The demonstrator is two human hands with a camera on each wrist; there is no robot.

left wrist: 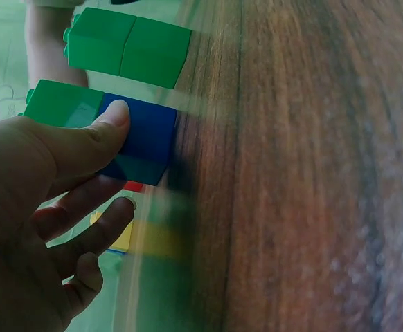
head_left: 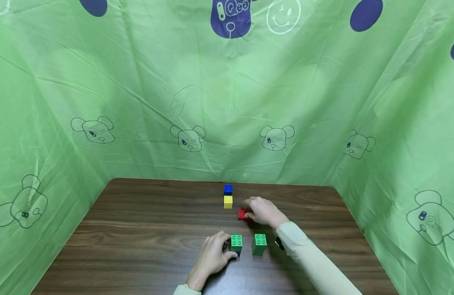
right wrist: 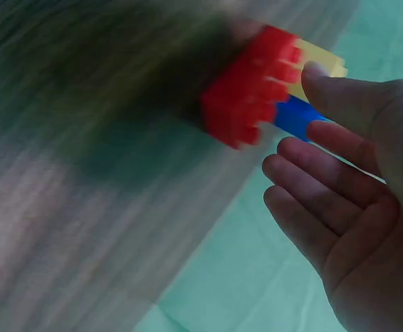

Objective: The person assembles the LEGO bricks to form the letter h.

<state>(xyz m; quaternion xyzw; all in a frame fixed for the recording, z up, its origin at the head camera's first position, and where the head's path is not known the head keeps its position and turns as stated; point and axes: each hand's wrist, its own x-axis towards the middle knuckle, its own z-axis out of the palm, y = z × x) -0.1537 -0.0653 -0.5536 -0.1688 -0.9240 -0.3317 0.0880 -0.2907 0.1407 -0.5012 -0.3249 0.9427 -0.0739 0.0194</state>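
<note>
My left hand (head_left: 212, 254) pinches a two-block stack, a green toy brick (head_left: 236, 242) on top of a dark blue brick (left wrist: 146, 131); the thumb lies across the blue one and the other fingers are spread. To the right of that stack stands another of two green bricks (head_left: 259, 245). Farther back, my right hand (head_left: 264, 211) hovers at a red studded brick (head_left: 242, 214), covering its right end in the head view. In the right wrist view its fingers (right wrist: 319, 166) are fairly straight and apart from the red brick.
Beyond the red brick, a yellow brick (head_left: 228, 202) sits in front of a blue brick (head_left: 228, 189) near the table's back edge. The dark wooden table (head_left: 146, 229) is enclosed by a green printed cloth (head_left: 227, 98) at the back and sides.
</note>
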